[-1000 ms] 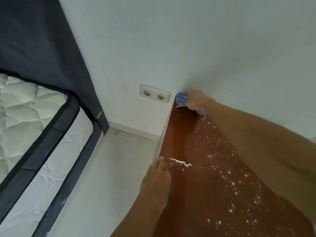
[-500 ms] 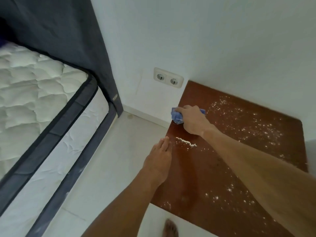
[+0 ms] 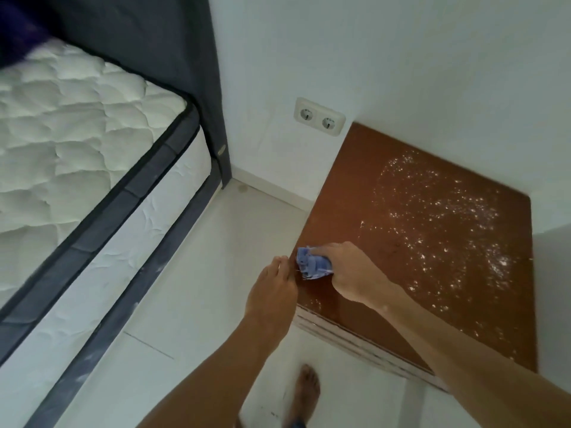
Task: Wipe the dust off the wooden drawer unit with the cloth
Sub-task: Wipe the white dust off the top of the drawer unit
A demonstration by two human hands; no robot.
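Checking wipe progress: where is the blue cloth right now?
The cloth is bunched in the right hand at the drawer unit's left edge, beside the left hand.

No readable text, labels, brands or numbers anywhere; nothing legible on socket (image 3: 319, 116), mattress (image 3: 77, 125) or drawer unit (image 3: 355, 186).

Single head-worn view, looking steeply down and forward from standing height. Wide-angle (edges bowed). Faces room corner: wooden drawer unit (image 3: 398, 242) top right of centre, mattress (image 3: 77, 134) far left, both forearms entering from bottom. Medium-close range.
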